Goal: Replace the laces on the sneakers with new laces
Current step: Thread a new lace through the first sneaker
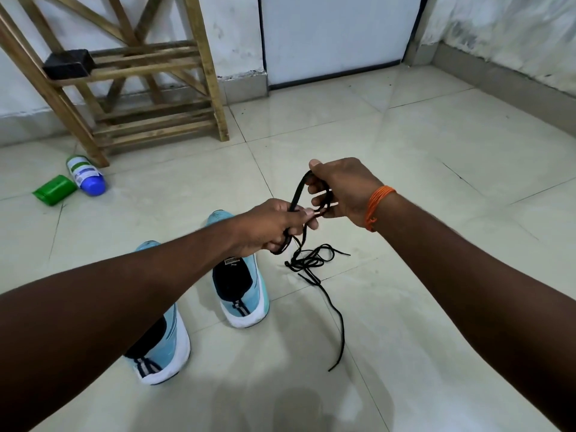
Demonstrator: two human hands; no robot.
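Two light-blue sneakers stand on the floor tiles, heels toward me: one [241, 294] in the middle, the other [165, 347] lower left, partly hidden by my left forearm. A black lace [297, 194] runs between my hands above the floor. My left hand [268, 226] grips it in curled fingers. My right hand [339, 190], with an orange thread band on its wrist, pinches the lace's upper loop. The rest of the black lace [311, 260] lies in a tangle on the tiles, one end trailing toward me.
A wooden rack [131, 98] stands at the back left with a black block [68, 63] on a shelf. A green packet [54, 190] and a white bottle with a blue cap [85, 174] lie beside its leg. A white door [336, 35] is behind.
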